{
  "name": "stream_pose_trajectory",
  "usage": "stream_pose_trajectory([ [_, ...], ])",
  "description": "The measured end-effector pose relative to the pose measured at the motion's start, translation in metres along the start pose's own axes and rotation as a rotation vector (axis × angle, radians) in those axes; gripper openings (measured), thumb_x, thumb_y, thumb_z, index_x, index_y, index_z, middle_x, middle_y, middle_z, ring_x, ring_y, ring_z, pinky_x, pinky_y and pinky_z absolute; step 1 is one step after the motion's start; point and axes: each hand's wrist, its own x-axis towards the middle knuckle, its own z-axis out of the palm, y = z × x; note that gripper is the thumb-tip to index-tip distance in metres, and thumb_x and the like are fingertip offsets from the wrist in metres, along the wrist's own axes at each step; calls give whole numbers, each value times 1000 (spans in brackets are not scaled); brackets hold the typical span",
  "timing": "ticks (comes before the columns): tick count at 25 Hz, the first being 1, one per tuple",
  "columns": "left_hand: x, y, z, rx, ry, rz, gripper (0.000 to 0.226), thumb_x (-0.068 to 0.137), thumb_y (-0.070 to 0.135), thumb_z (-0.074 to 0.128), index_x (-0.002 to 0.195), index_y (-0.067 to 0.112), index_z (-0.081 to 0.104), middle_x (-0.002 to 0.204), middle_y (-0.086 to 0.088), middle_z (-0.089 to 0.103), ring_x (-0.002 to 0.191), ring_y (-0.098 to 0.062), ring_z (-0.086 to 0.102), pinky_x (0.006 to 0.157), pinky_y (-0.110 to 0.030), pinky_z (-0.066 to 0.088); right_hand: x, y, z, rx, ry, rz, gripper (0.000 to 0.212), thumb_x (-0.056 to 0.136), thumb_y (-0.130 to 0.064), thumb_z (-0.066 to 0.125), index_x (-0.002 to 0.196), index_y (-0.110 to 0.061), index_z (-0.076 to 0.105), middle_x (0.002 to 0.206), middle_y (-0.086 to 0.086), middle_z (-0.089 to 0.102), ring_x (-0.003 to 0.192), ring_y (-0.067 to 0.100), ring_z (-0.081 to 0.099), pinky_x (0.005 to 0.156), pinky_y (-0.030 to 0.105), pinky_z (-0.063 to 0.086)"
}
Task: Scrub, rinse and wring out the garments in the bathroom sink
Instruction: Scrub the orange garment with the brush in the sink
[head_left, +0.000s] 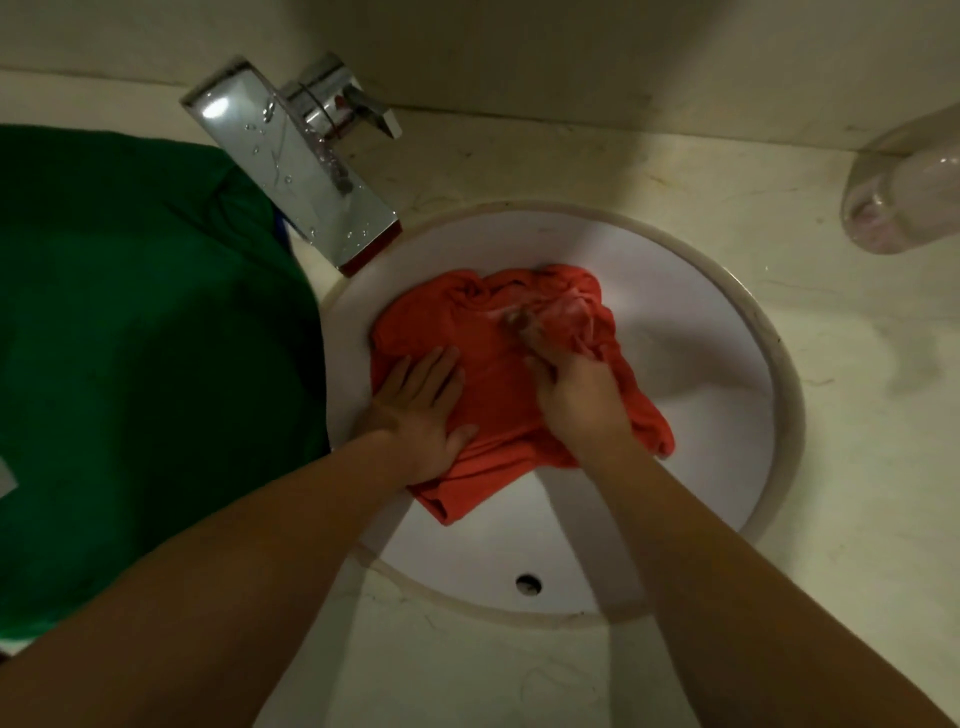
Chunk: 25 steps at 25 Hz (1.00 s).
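Observation:
An orange-red garment lies bunched in the round white sink. My left hand lies flat on its left part, fingers straight and spread, pressing it down. My right hand is on the middle of the cloth with its fingers curled; the fingertips are blurred, next to a pale soapy patch near the garment's far edge. Whether the right hand grips a fold or holds something small against the cloth is hidden by blur.
A chrome faucet with water drops stands at the back left of the sink. A green garment covers the counter on the left. A clear glass vessel sits at the right. The overflow hole is near me.

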Motion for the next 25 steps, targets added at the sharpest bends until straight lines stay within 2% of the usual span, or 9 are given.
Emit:
stream_pose_trajectory([
  [2,-9,-1,5,-7,28,35,83,93,65,10,161,18,17,170,-9,0,156,-24,1,121,-43,-8,-8,28,-23,-88,68,176,38,103,-41,51,140,-47,58,128,13,70,113,39,64,93,39,52],
  [4,-12,7,4,-4,77,75,84,89,62,14,153,15,42,165,-14,25,152,-29,24,120,-45,-1,-29,38,-40,-114,106,263,35,103,-37,54,136,-38,64,122,15,71,109,41,65,89,40,51],
  [7,19,13,-12,-12,307,45,66,93,51,36,131,3,63,144,-24,53,133,-40,50,118,-51,21,-25,12,-23,-35,136,130,35,103,-31,56,136,-34,65,128,8,71,117,32,64,98,35,49],
  [11,46,-2,3,-42,437,-98,71,98,46,39,149,-2,42,157,-23,37,146,-37,36,124,-41,9,16,-10,4,-8,29,-192,47,102,-29,51,148,-33,54,150,1,55,137,26,53,116,37,41],
  [13,36,-4,25,-19,536,-84,67,102,48,38,153,4,40,160,-20,34,148,-34,33,125,-42,15,23,15,-18,-138,33,-102,47,102,-27,53,149,-35,52,147,12,57,133,35,55,110,36,41],
  [15,27,0,33,-31,550,-59,65,103,50,38,154,10,39,161,-18,32,150,-33,31,124,-45,21,12,46,-48,-246,53,141,47,101,-28,55,146,-43,52,124,27,67,113,46,62,97,43,48],
  [17,23,6,37,-73,541,-51,64,103,51,39,154,13,40,162,-17,31,150,-33,29,123,-48,24,-2,47,-50,-236,107,246,46,101,-30,53,144,-43,55,113,28,69,104,48,65,91,46,51],
  [22,24,9,37,-75,557,-78,68,99,51,41,152,9,43,159,-24,33,148,-39,32,121,-50,27,2,-7,14,-72,-56,-120,49,101,-44,40,149,-48,44,141,11,62,123,37,62,103,46,51],
  [25,23,7,34,-62,538,-98,68,98,52,41,151,10,45,160,-25,31,149,-39,31,120,-50,27,13,34,-31,-182,23,90,43,102,-37,52,144,-48,52,127,22,67,112,44,64,97,45,53],
])
